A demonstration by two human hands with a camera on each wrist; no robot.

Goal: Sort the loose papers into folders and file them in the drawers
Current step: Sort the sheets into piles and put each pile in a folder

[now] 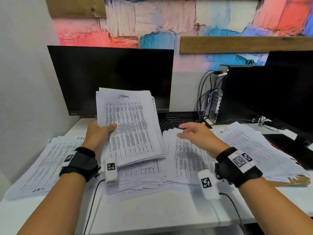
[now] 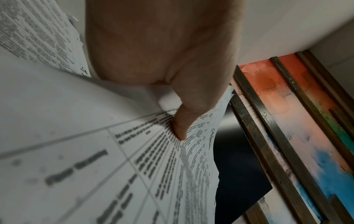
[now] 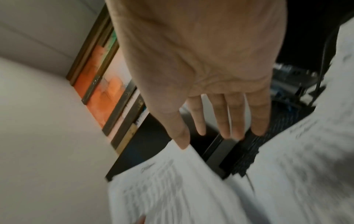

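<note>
Left hand grips a tilted paper stack by its left edge, long axis running away; right hand, fingers spread and holding nothing, hovers just right, over papers on the desk.

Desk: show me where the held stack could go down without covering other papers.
Bare desk runs along the near edge, between the two forearms, below the spread papers. A small bare strip lies left of the keyboard, under the monitor. Everything between is crowded. The left hand grips the stack.
</note>
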